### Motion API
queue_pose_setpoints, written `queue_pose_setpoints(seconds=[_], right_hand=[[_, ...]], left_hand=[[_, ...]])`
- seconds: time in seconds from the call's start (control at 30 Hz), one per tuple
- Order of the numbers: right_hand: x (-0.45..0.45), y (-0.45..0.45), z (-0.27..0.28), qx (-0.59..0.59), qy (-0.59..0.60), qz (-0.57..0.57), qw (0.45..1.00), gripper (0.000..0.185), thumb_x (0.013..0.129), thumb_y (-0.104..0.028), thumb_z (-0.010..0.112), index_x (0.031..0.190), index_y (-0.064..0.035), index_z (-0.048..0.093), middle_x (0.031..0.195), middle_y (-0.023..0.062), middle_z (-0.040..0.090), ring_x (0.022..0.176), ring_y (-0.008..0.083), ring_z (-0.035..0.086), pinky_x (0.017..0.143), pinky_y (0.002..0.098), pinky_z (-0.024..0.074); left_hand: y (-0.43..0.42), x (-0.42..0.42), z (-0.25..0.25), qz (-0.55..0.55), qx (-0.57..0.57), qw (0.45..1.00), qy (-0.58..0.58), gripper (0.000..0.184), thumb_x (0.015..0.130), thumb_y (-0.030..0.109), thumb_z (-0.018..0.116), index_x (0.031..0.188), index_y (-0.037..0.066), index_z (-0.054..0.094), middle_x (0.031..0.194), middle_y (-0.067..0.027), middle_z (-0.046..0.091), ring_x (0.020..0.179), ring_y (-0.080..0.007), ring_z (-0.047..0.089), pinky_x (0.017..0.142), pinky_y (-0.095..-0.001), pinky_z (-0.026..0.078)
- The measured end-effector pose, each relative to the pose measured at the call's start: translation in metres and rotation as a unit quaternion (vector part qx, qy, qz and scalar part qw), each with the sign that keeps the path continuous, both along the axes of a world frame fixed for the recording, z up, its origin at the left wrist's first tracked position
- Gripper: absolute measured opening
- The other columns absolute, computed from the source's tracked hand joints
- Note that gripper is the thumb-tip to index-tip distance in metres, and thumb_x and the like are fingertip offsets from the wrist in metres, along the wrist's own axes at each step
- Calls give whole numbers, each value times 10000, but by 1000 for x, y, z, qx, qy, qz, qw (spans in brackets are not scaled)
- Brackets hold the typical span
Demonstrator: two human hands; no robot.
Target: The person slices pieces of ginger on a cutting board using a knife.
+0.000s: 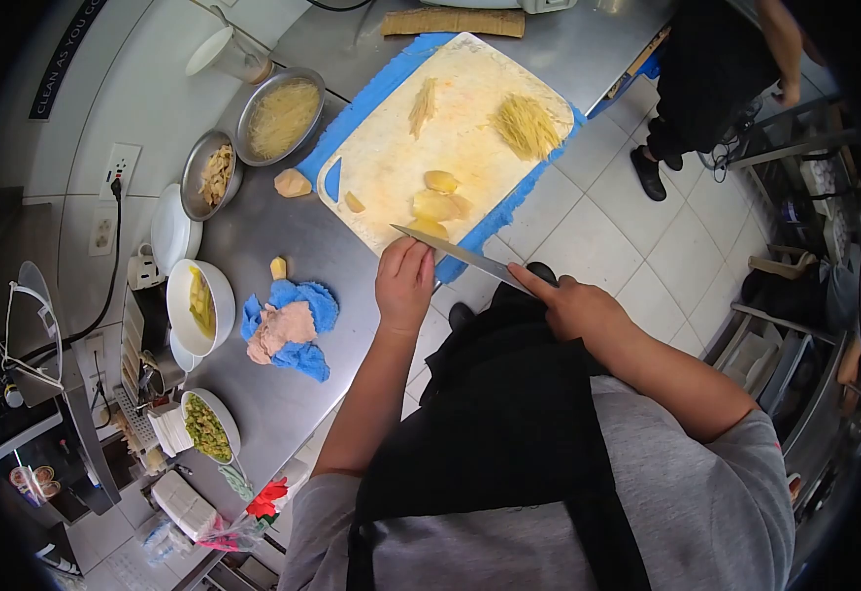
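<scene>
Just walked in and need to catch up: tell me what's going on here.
A person's right hand holds a knife, its blade over the near side of the cutting board; the left hand is close beside the blade. Pale yellow pieces lie near the tip, with two piles of thin strips farther up. More strips lie in a metal bowl alongside.

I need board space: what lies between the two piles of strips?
Just bare cutting board between the small pile and the large pile, in the head view.

Cutting board over cloth on worktop
Shreds lie at its far end, pieces nearer, bowls to its left
</scene>
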State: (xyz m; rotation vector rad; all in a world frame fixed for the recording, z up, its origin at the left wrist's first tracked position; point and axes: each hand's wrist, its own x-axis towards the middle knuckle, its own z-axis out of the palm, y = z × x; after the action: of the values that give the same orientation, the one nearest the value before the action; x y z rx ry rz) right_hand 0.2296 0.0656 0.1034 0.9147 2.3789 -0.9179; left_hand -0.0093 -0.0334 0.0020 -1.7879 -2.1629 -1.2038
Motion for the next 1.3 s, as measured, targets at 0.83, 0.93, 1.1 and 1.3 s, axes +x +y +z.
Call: queue_pose_setpoints(seconds=[0.83, 0.93, 1.1, 1.3], right_hand=[[6, 2, 0, 33, -8, 15, 999, 688, 921, -92, 500, 1522, -339, 273, 941, 229, 610, 731, 362, 677, 663, 438, 570], [15, -1, -2, 27, -4, 13, 1000, 695, 925, -95, 499, 1525, -350, 257, 953, 230, 608, 739, 371, 678, 672, 441, 571], [7, 1, 4, 7, -43, 8, 999, 709, 923, -93, 503, 1527, -357, 243, 969, 231, 606, 763, 379, 680, 690, 448, 570], [-10, 2, -9, 17, -3, 9, 1000, 708, 925, -82, 475, 1529, -365, 236, 998, 234, 601, 806, 374, 682, 716, 450, 569]], left_hand=[[1, 0, 1, 3, 4, 1000, 9, 196, 769, -20, 723, 954, 23, 674, 991, -120, 653, 884, -286, 636, 785, -342, 522], [-2, 1, 1, 2, 2, 1000, 8, 191, 767, -19, 724, 947, 25, 674, 989, -116, 654, 883, -284, 637, 785, -342, 523], [1, 1, 1, 7, -3, 1000, -4, 199, 765, 3, 732, 952, 47, 681, 985, -93, 655, 908, -285, 637, 806, -359, 530], [2, 1, 2, 4, 4, 1000, 6, 182, 770, -15, 723, 938, 38, 680, 978, -107, 655, 883, -277, 636, 777, -337, 522]])
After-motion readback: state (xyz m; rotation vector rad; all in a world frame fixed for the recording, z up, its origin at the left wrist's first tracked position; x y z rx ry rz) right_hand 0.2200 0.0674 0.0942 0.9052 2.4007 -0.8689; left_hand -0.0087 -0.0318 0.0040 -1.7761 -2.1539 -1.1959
